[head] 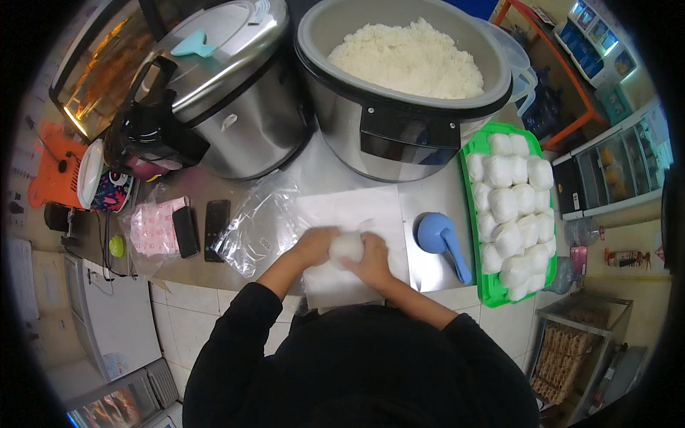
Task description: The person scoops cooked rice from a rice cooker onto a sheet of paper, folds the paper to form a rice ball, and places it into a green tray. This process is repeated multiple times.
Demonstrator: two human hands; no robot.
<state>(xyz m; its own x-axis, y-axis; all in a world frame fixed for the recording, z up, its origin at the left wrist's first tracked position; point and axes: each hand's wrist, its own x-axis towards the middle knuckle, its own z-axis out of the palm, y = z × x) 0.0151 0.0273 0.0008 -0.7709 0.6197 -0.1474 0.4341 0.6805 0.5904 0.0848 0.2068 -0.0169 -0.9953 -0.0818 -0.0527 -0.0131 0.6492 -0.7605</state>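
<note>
A rounded white packet (347, 248), which looks like a portion of rice in a thin wrapper, is held between my two hands. My left hand (316, 247) is against its left side, slightly blurred. Around its right side curl the fingers of my right hand (373, 261), with the thumb at the lower front. Beneath lies white wrapping paper (353, 206) near the table's front edge. A blue plastic scoop (436, 235) rests to the right of the paper. Clear plastic bags (262, 224) lie to the left, partly beside the sheet.
A large open rice cooker (412, 139) full of cooked rice (409, 59) stands behind. Left of it is a lidded cooker (257, 123) with a turquoise clip (193, 45). On the right, a green tray (489, 291) bears several white packets (503, 203). Two dark phones (217, 230) (185, 232) lie left.
</note>
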